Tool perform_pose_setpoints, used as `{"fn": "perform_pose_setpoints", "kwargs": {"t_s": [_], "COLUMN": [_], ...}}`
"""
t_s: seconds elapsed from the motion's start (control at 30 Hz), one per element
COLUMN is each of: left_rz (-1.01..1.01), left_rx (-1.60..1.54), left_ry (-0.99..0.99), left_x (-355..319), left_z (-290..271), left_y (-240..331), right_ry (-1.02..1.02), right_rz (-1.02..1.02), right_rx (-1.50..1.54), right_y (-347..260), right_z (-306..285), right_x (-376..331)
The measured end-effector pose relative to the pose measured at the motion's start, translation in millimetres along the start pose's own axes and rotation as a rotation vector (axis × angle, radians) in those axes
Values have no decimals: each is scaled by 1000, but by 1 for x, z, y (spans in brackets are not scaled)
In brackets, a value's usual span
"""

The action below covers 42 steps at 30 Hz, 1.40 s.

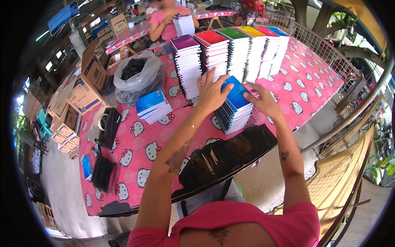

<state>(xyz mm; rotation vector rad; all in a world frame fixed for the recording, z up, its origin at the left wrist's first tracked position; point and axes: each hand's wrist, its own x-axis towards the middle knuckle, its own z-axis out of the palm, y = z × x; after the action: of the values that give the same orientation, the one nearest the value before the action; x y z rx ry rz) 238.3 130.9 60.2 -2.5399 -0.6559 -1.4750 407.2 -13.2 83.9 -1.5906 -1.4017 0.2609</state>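
Observation:
A stack of blue-covered spiral notebooks stands near the table's front edge, its dark coils mostly on the left side. My left hand is at the stack's upper left, fingers spread and thumb by the top cover. On the other side, my right hand has its fingers apart, with fingertips at the top notebook's right edge. Neither hand is wrapped round a notebook. Behind them stand tall notebook stacks with purple, red, green, yellow, pink and blue covers.
Loose blue-covered sheets lie left of my arm, near a plastic bag with black contents. A black tape dispenser and black coils sit farther left. Cardboard boxes flank the table. Another person handles papers beyond.

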Motion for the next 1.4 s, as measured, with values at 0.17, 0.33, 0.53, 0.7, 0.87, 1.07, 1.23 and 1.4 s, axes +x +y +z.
{"fn": "perform_pose_setpoints", "kwargs": {"t_s": [0.17, 0.33, 0.53, 0.7, 0.87, 1.07, 1.23, 1.4], "left_rz": [-330, -204, -110, 29, 9, -174, -265, -261], "left_rx": [-380, 244, 367, 302, -15, 121, 175, 195], "left_ry": [-24, -225, -428, -255, -446, -157, -493, -244], "left_x": [-23, -119, -121, -112, -174, -125, -124, -120], "left_z": [-71, -144, -155, -188, -173, -170, -157, -147], "left_y": [-67, -194, -189, -112, -51, -142, -188, -190], "right_ry": [451, 473, -239, -122, -437, -486, -463, -470], "right_rz": [-204, -398, -420, -380, -64, 69, 58, 101], "right_rx": [-2, 166, 277, 317, 423, 538, 576, 548], "right_y": [-37, -64, -81, -73, -4, -7, -1, -6], "right_z": [-29, -12, 100, 154, 208, 219, 218, 217], "right_x": [-43, -96, -98, -87, -102, -106, -116, -119]}}
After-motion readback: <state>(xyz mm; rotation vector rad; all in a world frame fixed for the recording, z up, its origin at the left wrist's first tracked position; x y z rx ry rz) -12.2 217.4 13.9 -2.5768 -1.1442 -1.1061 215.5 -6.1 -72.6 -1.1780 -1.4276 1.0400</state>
